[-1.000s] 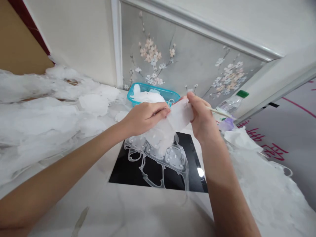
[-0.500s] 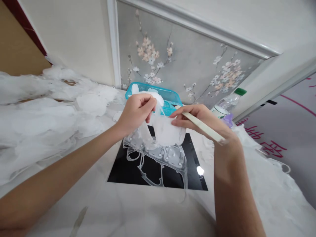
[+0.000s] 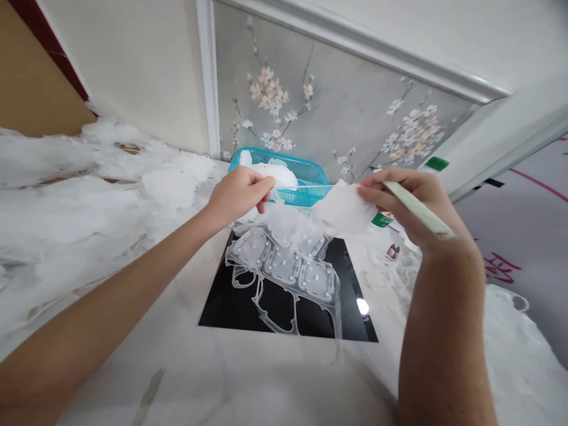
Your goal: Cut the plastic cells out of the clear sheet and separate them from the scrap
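My left hand (image 3: 242,198) is closed in a pinch on a thin white strand (image 3: 313,187), which stretches across to a floppy white sheet piece (image 3: 344,207). That piece hangs from the fingertips of my right hand (image 3: 410,192). Tucked in the same hand is a flat cream stick (image 3: 419,208), its lower end lying toward the wrist. Below both hands, a translucent moulded silicone-like sheet (image 3: 281,266) with raised panels, small knobs and trailing loops of trim lies on a glossy black mat (image 3: 239,307).
A blue plastic basket (image 3: 317,168) with white pieces inside stands behind my hands. Heaps of white scrap (image 3: 66,213) cover the left side, with more scrap (image 3: 523,349) at right. A green-capped bottle (image 3: 437,163) is partly hidden behind my right hand; a tiny dark-labelled bottle (image 3: 393,252) lies nearby.
My right hand has moved right and slightly up with the white piece and the stick, away from my left hand. The strand is now pulled taut, and more of the moulded sheet shows.
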### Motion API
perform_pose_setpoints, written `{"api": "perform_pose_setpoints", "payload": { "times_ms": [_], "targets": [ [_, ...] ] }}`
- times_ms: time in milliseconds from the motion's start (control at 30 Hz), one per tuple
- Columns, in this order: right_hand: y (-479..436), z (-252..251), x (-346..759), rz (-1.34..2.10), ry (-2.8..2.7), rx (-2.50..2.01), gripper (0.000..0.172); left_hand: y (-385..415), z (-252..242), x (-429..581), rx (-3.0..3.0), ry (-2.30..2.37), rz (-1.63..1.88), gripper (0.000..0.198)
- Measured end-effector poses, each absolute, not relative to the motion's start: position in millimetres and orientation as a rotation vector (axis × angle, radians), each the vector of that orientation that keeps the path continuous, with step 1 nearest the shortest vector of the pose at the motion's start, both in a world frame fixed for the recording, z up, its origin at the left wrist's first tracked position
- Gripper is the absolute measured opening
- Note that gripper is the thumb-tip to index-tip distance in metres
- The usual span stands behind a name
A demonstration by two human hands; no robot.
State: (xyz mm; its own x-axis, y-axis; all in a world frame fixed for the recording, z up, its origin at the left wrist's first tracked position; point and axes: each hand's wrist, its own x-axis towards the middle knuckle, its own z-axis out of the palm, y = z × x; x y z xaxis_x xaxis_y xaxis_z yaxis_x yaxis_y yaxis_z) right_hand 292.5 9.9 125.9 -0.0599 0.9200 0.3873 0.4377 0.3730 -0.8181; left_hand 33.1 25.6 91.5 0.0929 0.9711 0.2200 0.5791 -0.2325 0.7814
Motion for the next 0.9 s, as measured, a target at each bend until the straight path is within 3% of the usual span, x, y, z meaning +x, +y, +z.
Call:
{"api": "perform_pose_setpoints", "payload": {
  "times_ms": [67,167,200,400,467,733,833,900],
  "targets": [
    [8,126,277,0.645,-1.546,-1.185,0.009,24,87,38,1.833,1.480,1.006,0.017],
    [3,122,247,0.676,-1.397,-1.153,0.008,13,87,51,1.893,1.461,1.269,0.048],
    [1,120,238,0.684,-1.351,-1.139,0.008,7,88,56,1.962,1.404,1.319,0.046],
    [-9,117,215,0.723,-1.319,-1.052,0.007,-11,99,68,2.022,1.016,0.912,0.046],
    [-11,119,216,0.726,-1.393,-1.048,0.011,-7,98,66,1.893,1.019,0.939,0.034],
    [9,106,221,0.524,-1.554,-1.133,0.044,5,96,63,1.073,0.940,1.303,0.016],
    [11,95,215,0.562,-1.727,-1.284,0.057,5,97,66,0.890,0.909,1.343,0.015],
    [10,91,210,0.617,-1.790,-1.332,0.057,5,98,67,0.869,0.901,1.342,0.015]
  ]
}}
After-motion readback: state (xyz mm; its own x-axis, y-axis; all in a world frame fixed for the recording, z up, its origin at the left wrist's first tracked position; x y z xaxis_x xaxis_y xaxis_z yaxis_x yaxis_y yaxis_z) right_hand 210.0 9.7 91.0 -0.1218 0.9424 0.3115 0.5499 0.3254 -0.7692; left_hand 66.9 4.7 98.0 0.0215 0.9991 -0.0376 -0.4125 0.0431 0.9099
